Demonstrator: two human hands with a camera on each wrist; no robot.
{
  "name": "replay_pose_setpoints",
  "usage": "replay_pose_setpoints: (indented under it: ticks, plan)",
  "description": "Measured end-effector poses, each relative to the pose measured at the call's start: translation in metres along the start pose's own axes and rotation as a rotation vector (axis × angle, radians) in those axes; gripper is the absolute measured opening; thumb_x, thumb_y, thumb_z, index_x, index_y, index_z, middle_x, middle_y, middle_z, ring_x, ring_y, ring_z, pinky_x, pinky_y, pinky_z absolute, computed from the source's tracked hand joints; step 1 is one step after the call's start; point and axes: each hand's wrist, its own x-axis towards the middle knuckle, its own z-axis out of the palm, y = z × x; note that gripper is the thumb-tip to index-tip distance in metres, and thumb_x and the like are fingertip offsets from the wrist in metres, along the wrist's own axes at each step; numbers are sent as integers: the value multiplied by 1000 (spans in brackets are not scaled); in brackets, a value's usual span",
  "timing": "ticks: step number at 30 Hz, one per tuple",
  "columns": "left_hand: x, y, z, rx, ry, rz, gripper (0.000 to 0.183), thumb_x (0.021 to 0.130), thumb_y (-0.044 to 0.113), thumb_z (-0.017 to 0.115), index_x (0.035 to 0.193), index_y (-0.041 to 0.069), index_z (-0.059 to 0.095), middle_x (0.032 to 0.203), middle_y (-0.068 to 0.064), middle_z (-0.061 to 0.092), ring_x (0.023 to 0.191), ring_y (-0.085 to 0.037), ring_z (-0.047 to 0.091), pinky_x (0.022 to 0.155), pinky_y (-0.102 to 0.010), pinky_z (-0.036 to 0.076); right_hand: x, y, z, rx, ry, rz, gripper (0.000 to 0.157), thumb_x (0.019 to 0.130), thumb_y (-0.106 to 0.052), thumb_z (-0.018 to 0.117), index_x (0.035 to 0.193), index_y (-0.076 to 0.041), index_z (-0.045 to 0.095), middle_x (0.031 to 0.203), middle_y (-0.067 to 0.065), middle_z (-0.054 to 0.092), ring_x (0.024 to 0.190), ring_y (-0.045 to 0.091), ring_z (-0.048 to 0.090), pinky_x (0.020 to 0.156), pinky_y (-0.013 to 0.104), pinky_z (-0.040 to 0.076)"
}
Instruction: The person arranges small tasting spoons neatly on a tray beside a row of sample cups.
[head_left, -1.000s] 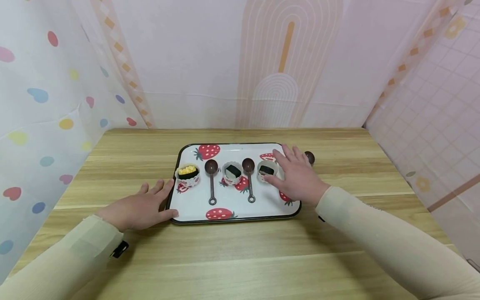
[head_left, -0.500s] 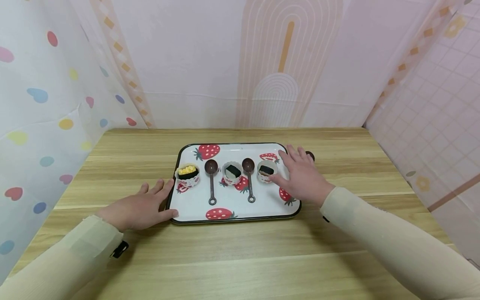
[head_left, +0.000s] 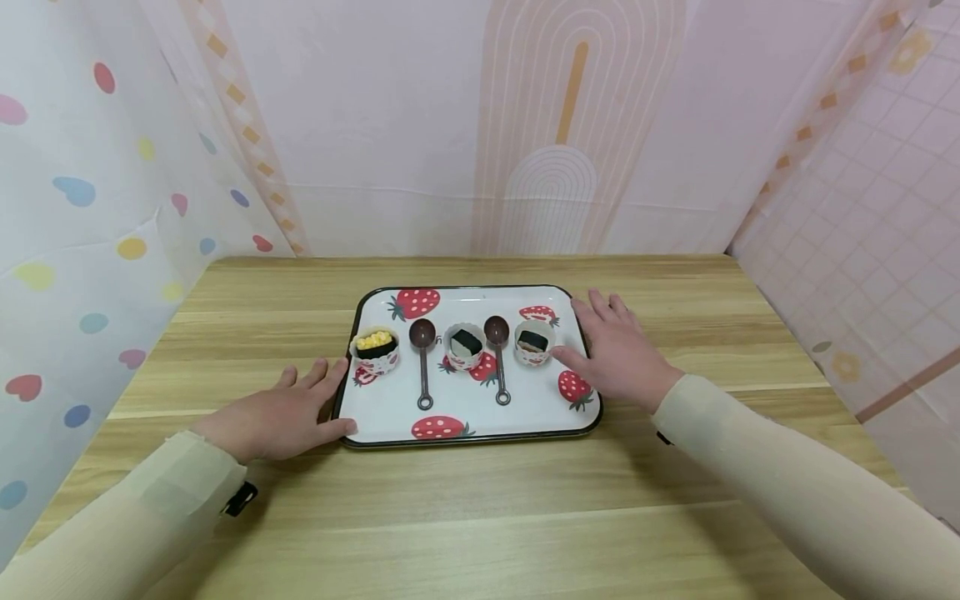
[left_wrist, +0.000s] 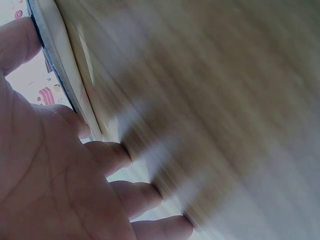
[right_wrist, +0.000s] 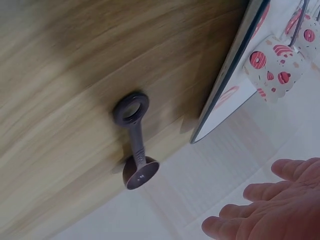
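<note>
My left hand (head_left: 281, 417) rests at the left edge of a white strawberry-print tray (head_left: 465, 425). Its thumb lies on the rim and its fingers (left_wrist: 137, 197) reach to the table, straight. Over the tray's right edge hovers my right hand (head_left: 622, 350), fingers spread and holding nothing. A paper cup (head_left: 534, 343) with a black-wrapped sushi piece stands nearest to it on the tray. Below that hand, a brown measuring spoon (right_wrist: 134, 137) lies on the table beside the tray; in the head view the hand hides it.
Also on the tray are a cup with yellow-topped sushi (head_left: 375, 348), a middle cup with black-wrapped sushi (head_left: 465, 346), and two brown spoons, a left spoon (head_left: 423, 350) and a right spoon (head_left: 498, 350). Patterned curtains (head_left: 375, 125) hang behind the wooden table (head_left: 465, 517).
My right hand has moved rightward, away from the right cup to the tray's right edge, covering the loose spoon's bowl. The left hand and the tray stay put.
</note>
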Motion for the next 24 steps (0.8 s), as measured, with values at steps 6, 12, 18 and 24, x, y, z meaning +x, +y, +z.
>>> replay_pose_setpoints:
  ticks: [6, 12, 18, 24]
  plan:
    - [-1, -2, 1, 1, 26, 28, 109, 98, 77, 49, 168, 1, 13, 168, -39, 18, 144, -75, 18, 104, -79, 41, -4, 8, -3, 4, -9, 8, 82, 106, -51, 55, 168, -7, 24, 175, 27, 13, 160, 55, 5, 129, 67, 7]
    - [0, -3, 2, -3, 27, 31, 109, 98, 76, 49, 168, 1, 12, 168, -39, 17, 144, -76, 18, 105, -79, 39, -9, 15, -5, -8, -11, 12, 74, 109, -42, 52, 167, -3, 25, 173, 29, 17, 160, 54, 9, 130, 64, 8]
    - [0, -3, 3, -5, 28, 30, 109, 98, 77, 49, 168, 1, 13, 168, -39, 18, 144, -75, 18, 105, -79, 40, -14, 22, -5, -25, -10, 15, 68, 109, -30, 51, 164, 3, 28, 170, 31, 24, 160, 51, 18, 130, 63, 13]
    - [0, -2, 2, -2, 27, 27, 109, 98, 77, 49, 168, 2, 14, 168, -38, 18, 144, -75, 18, 103, -79, 41, -20, 30, -5, -26, 2, 52, 64, 108, -25, 51, 162, 3, 33, 170, 32, 25, 157, 53, 25, 129, 62, 20]
